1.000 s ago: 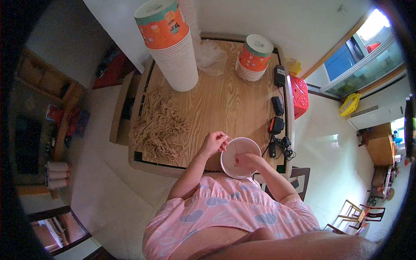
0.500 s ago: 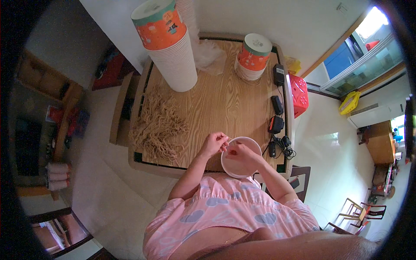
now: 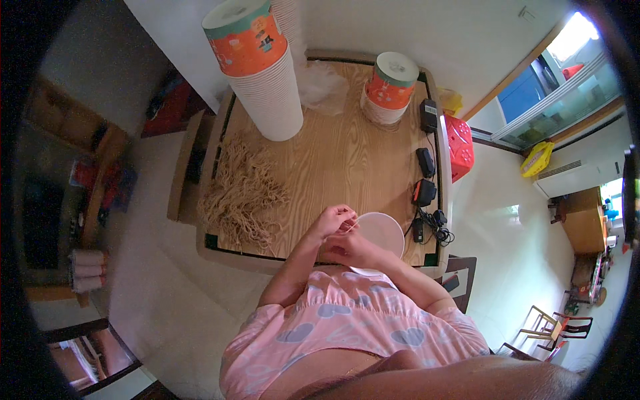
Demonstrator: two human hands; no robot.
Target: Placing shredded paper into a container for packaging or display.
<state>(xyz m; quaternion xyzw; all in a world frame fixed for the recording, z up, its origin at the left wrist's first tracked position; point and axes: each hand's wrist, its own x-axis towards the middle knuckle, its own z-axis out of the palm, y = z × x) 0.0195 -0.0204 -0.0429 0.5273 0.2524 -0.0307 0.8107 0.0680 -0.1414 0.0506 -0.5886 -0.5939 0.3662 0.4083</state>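
A round paper bucket [image 3: 385,230], white inside, sits at the near edge of the table with its open mouth up. At its left rim my left hand [image 3: 333,221] is closed in a pinch, fingertips together. A thin light strand seems to show at these fingertips, too small to name. My right hand [image 3: 357,250] reaches across the bucket's near left side, its fingers curled and close below the left hand. What the right fingers hold, if anything, is hidden. Left of my hands lies a loose heap of tan twisted cords [image 3: 243,190].
A tall stack of paper buckets [image 3: 267,100] stands upside down at the back left, beside crumpled clear plastic [image 3: 323,87]. A shorter stack [image 3: 389,93] is at the back right. Black power adapters [image 3: 425,193] with cables line the right edge. A red stool [image 3: 460,148] stands beyond.
My right hand has moved left, from over the bucket's mouth to below my left hand. The left hand stays pinched at nearly the same place.
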